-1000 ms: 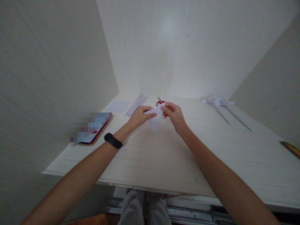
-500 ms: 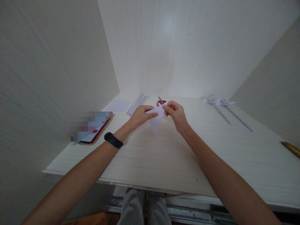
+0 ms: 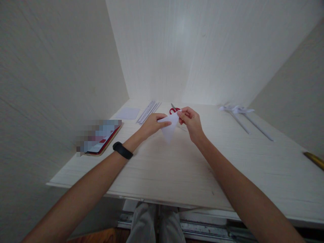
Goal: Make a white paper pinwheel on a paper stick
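Note:
Between my hands, above the tabletop, is a white sheet of paper (image 3: 169,130) folded into a triangle with one point hanging down. My left hand (image 3: 153,125), a black band on its wrist, grips the paper's left side with the thumb lying across the front. The fingers of my right hand (image 3: 190,121) pinch its upper right corner. Just behind the paper lie red-handled scissors (image 3: 174,109), partly hidden by the paper and my right hand.
Thin white paper strips (image 3: 149,112) and a square paper sheet (image 3: 128,113) lie at the back left. A phone (image 3: 105,138), partly blurred out, is nearer on the left. Paper pinwheel-like pieces on sticks (image 3: 258,126) lie at right, a golden object (image 3: 315,160) at the far right edge. Walls enclose the table (image 3: 162,175).
My right hand has shifted very slightly to the right and up at the paper's corner. My left hand and the paper are nearly still.

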### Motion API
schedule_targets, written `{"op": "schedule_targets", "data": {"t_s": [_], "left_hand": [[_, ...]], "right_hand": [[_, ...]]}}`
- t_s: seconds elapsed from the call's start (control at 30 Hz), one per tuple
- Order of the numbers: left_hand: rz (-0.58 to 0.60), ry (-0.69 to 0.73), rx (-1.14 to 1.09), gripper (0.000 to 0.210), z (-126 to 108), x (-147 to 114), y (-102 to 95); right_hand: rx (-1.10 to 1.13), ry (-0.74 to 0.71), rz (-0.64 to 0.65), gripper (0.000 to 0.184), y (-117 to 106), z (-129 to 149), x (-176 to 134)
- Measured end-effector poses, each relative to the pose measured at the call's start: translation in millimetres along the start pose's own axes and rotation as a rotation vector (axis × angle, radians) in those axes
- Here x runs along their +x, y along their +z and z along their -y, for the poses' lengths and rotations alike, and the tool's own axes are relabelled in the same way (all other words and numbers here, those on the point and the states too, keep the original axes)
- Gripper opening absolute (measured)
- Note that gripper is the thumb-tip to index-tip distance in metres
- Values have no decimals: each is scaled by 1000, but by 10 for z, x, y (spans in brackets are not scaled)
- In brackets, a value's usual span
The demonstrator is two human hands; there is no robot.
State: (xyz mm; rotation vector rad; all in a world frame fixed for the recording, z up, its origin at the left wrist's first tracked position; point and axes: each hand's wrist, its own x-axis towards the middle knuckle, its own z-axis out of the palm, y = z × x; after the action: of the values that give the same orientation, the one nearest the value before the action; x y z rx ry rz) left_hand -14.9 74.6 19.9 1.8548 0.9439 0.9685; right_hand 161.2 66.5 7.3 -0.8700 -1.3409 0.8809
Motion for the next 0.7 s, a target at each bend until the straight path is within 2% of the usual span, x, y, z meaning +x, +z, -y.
{"op": "schedule_targets", "data": {"t_s": [0.2,0.33,0.53,0.7], "left_hand": [[10,-81,-147,26,16,-4,29],[105,-164,-282,33,26,-24,42],[277,-223,-317,14,59,-64,48],[332,-243,-274,11,87,-68,43]], "right_hand": [[37,-25,-52,20,14,32,-10],[88,-47,-137,20,0,58,-5],[189,-29,-259,18,-64,49,20],[246,9,-283,16,-67,50,17]]}}
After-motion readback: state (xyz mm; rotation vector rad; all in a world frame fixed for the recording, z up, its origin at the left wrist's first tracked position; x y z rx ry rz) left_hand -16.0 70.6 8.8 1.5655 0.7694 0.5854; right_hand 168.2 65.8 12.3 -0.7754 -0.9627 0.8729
